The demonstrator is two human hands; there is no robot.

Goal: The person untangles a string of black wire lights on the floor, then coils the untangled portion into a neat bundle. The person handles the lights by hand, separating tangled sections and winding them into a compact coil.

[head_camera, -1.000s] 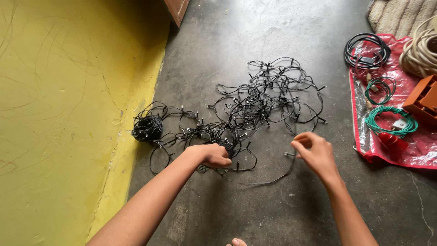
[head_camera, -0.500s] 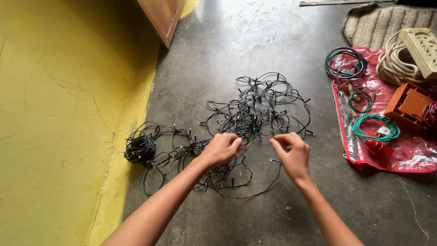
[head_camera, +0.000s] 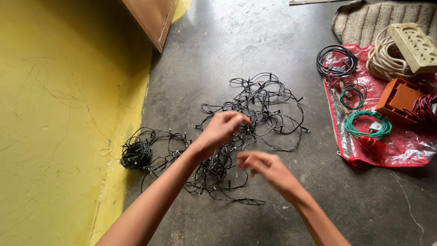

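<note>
Flanking the hands' tangled black wire (head_camera: 255,118): red sheet (head_camera: 400,146), wound bundle (head_camera: 135,155).

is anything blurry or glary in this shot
Head view: the right hand is smeared by motion blur, the left hand only slightly; the tangled black light string stays sharp; soft even light, mild sheen on the red plastic sheet.

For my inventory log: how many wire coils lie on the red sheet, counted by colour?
Black coil: 1
Green coils: 2
Cream cord coil: 1
Red coil, partly cut off at the frame edge: 1
Total: 5
</note>
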